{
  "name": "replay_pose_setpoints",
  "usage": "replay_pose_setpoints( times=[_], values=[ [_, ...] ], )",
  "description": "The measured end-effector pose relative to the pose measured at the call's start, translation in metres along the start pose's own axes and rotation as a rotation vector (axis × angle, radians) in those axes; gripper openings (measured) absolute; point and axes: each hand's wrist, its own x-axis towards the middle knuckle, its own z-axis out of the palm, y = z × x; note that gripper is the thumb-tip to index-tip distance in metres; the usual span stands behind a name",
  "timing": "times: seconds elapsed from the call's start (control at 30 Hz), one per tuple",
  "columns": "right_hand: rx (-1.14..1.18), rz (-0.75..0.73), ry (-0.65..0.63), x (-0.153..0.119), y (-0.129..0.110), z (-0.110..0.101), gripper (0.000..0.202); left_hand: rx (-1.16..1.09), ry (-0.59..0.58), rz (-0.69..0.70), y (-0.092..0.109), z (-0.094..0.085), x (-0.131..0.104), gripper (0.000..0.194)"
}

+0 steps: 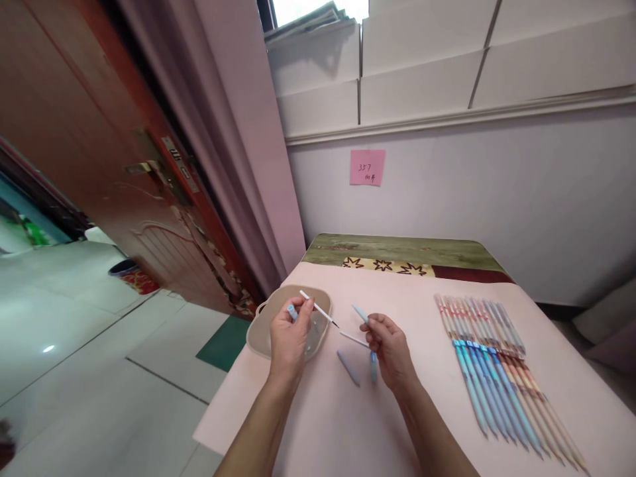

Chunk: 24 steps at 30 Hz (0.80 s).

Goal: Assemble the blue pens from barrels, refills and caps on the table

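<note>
Mostly visible, a thin white dark-tipped rod (320, 309) slants above the pale pink tabletop (328, 424), pinched by the left hand (292, 336), which partly hides a light-blue cylinder (292, 311). The right hand (390, 344) pinches and partly covers a tapered pale-blue tube (359, 311); whether it also grips the thin white stick (352, 339) beneath is unclear.

The person's left hand (288, 338) hides part of the beige tray (257, 336) and much of the light-blue tube (292, 311) in its grip; the specks inside the tray are too small to identify. The right hand (392, 348) covers one end of the pale-blue barrel (360, 313) and of a white refill (352, 339). The bottom edge cuts off both forearms (257, 427). Markings on the rows of pens (497, 391) are illegibly small. The door (94, 159) is cropped at upper left, and a dark object (6, 445) at the left edge is too blurred to name.
</note>
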Motion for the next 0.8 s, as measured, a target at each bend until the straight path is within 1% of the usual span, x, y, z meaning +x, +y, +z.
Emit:
replay_pose_setpoints(
  times=[0.07, 0.17, 0.23, 0.4, 0.6, 0.8],
  values=[
    [0.012, 0.028, -0.088, -0.003, 0.001, 0.003, 0.026, 0.015, 0.003, 0.020, 0.004, 0.001, 0.004, 0.030],
    [-0.073, 0.037, -0.226, -0.009, 0.004, 0.008, 0.034, 0.024, 0.010, 0.040, 0.006, 0.001, 0.008, 0.030],
    [-0.137, 0.024, -0.275, -0.011, 0.005, 0.011, 0.036, 0.034, 0.020, 0.048, 0.006, 0.000, 0.011, 0.030],
    [-0.178, 0.026, -0.297, -0.012, 0.007, 0.012, 0.033, 0.009, 0.020, 0.054, 0.007, -0.005, 0.014, 0.028],
    [-0.173, 0.048, -0.321, -0.014, 0.008, 0.012, 0.032, 0.023, 0.024, 0.111, 0.009, -0.007, 0.016, 0.026],
    [-0.157, 0.049, -0.317, -0.014, 0.007, 0.012, 0.031, 0.046, 0.001, 0.079, 0.008, -0.004, 0.013, 0.026]
  ],
)
